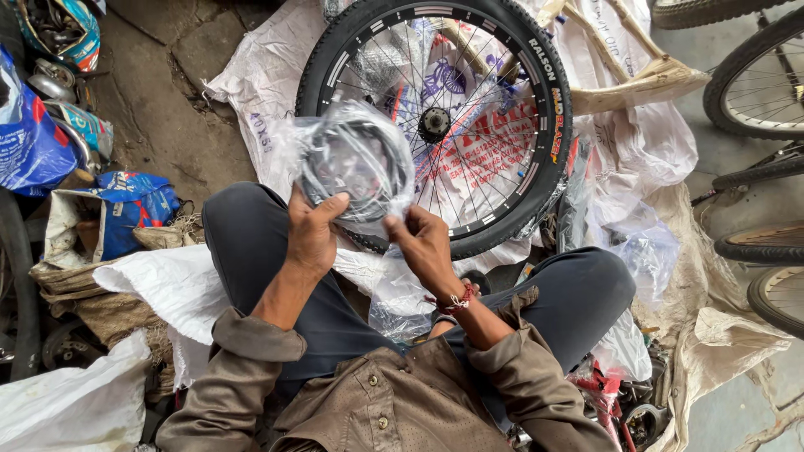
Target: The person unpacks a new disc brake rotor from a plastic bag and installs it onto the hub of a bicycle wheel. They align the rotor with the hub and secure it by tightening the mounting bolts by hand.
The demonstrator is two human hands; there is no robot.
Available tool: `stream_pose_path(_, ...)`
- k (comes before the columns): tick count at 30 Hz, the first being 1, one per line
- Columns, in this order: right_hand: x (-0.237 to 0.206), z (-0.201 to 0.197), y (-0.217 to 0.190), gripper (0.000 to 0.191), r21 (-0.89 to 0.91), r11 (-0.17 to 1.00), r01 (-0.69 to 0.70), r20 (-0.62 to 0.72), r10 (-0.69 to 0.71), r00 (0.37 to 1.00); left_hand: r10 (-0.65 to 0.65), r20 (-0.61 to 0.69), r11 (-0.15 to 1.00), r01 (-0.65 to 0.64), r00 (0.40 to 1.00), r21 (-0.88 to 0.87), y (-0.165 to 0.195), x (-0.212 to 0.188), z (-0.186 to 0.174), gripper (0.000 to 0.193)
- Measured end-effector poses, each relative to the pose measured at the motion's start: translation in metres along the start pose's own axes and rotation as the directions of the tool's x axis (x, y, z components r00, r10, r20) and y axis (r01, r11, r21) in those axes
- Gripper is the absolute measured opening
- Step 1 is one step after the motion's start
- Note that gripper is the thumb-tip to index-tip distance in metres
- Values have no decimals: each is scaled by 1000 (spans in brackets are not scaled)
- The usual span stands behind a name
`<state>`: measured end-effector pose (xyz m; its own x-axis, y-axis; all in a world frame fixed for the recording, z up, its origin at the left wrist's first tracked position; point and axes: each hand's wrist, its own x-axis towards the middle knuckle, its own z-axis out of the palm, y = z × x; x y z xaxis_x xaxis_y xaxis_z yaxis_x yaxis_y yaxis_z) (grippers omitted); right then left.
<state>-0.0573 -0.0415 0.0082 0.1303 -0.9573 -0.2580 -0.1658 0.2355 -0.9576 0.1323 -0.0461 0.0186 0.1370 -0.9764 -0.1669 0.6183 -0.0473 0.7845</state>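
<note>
Blue bags (126,209) at nine o'clock, apart. Left hand (311,234) closed on a clear plastic packet (358,167) of coiled black cable, thumb over its lower edge — raised above the lap, likely to steady it. Right hand (425,244) pinches the packet's loose bottom corner, fingers together. Spoked bicycle wheel (502,125) lies flat at twelve o'clock on white sacking (260,84)

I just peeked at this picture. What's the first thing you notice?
The big black wheel lies flat on white sacks at the top middle, its spokes fanning from the hub. Just below it, the left hand and right hand hold up a clear bag with coiled black cable inside. A bright blue bag sits at the far left.
</note>
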Motion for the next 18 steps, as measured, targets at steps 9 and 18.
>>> stream_pose_path(9, 3, -17, 6, 33, -176, 944, 280, -272, -320, 907, 153, -143, 984, -164, 978, -66, 16, 9, -24, 45)
stream_pose_path(18, 9, 15, 5, 42, -251, 961, 120, -116, -153, 981, 151, 8, 983, -151, 989, 106, -1, -13, 3, 51)
